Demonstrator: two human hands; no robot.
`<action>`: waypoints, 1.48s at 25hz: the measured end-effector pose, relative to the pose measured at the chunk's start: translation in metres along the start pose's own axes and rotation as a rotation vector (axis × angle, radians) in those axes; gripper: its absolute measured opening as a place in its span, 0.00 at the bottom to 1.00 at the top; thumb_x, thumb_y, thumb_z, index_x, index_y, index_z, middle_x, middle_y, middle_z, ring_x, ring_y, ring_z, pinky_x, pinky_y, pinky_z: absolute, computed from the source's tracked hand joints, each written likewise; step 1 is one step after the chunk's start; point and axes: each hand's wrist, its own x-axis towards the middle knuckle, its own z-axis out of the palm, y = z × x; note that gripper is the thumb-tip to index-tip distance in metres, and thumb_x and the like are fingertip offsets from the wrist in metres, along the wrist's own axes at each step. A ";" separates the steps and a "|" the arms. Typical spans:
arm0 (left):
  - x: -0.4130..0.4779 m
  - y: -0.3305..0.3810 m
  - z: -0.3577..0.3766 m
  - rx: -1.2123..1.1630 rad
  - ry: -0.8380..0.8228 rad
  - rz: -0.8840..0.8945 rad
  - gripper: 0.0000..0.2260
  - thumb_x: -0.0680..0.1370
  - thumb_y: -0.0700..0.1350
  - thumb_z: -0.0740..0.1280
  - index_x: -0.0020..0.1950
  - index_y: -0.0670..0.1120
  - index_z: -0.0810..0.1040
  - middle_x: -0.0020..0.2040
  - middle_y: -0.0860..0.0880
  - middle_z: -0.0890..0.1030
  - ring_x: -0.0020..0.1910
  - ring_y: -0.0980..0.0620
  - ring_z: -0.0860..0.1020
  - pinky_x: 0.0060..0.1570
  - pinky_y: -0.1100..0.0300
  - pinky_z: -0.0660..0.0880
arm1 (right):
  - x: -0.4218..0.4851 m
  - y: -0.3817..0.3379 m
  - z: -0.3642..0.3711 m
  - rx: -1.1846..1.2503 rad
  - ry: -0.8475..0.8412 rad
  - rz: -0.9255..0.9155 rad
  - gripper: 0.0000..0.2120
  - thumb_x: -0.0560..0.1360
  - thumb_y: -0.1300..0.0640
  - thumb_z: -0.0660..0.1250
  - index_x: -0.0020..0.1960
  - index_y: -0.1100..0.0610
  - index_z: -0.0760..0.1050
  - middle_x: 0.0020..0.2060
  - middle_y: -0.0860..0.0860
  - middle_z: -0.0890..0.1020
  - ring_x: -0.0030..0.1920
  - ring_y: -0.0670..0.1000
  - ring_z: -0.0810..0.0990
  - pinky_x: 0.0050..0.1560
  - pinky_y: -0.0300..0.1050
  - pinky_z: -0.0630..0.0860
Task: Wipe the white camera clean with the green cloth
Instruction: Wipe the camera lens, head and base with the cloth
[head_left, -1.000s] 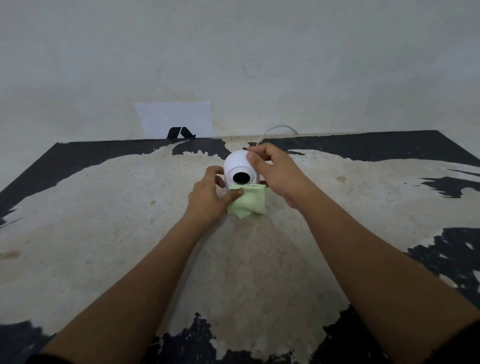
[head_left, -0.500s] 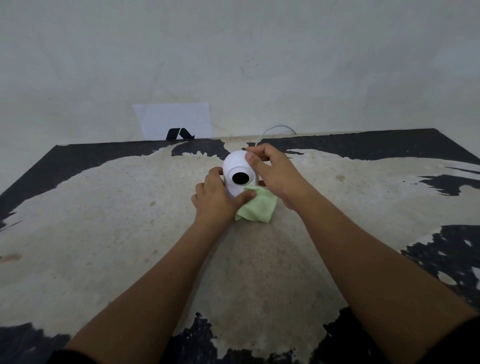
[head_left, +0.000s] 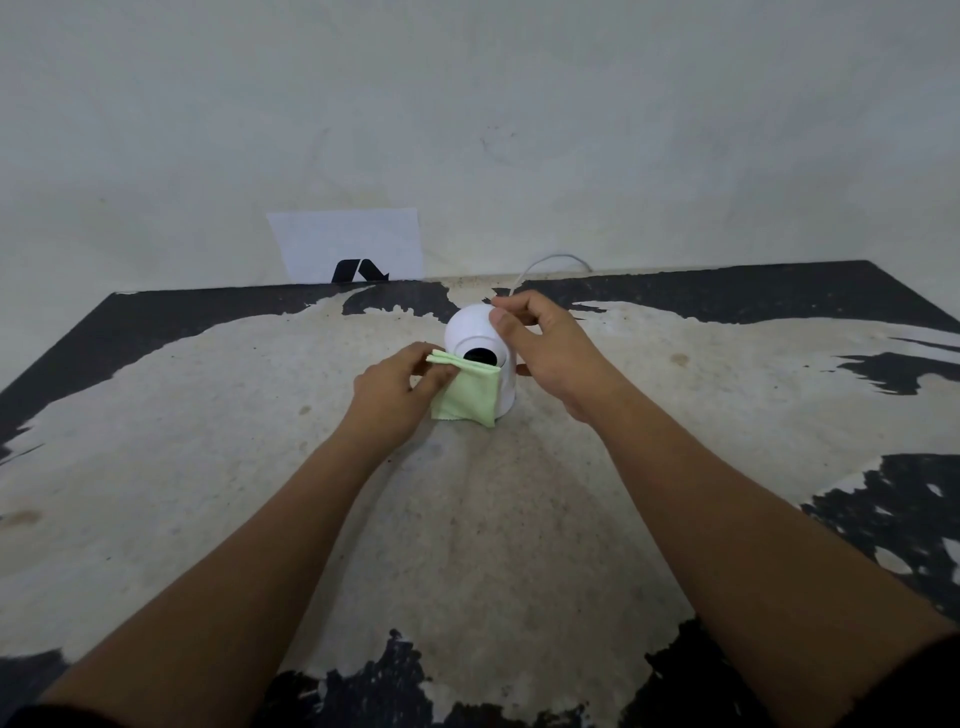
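The white camera, a round dome with a black lens, stands upright in the middle of the table. My right hand grips its top and right side. My left hand pinches the folded green cloth by its upper edge. The cloth hangs flat against the camera's front left, just under the lens, and hides most of the base.
The worn table has cream patches and black edges. A white cable loops from behind the camera toward the wall. A white sheet with a black mark leans on the wall at the table's back edge.
My left hand has lifted the cloth from the table beside the base up to just under the lens. My right hand stays on the camera.
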 end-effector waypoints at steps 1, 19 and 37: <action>-0.001 0.001 0.002 0.004 0.007 0.001 0.13 0.75 0.55 0.62 0.54 0.51 0.77 0.46 0.52 0.81 0.50 0.51 0.78 0.56 0.45 0.71 | 0.000 0.000 0.000 0.000 0.001 0.001 0.13 0.75 0.44 0.64 0.57 0.49 0.76 0.50 0.42 0.77 0.55 0.47 0.77 0.59 0.58 0.76; -0.009 0.010 0.037 0.177 0.152 -0.100 0.25 0.70 0.63 0.65 0.59 0.48 0.69 0.50 0.50 0.77 0.55 0.44 0.70 0.48 0.52 0.59 | 0.004 0.007 0.000 0.025 0.002 -0.007 0.13 0.75 0.45 0.64 0.56 0.48 0.77 0.49 0.43 0.77 0.53 0.44 0.77 0.55 0.51 0.77; -0.015 0.005 0.025 0.144 0.012 -0.132 0.20 0.68 0.56 0.71 0.53 0.52 0.68 0.34 0.56 0.77 0.40 0.48 0.75 0.44 0.50 0.67 | -0.001 -0.002 -0.007 -0.051 -0.023 -0.003 0.16 0.75 0.43 0.64 0.61 0.46 0.75 0.54 0.44 0.78 0.57 0.47 0.76 0.60 0.55 0.75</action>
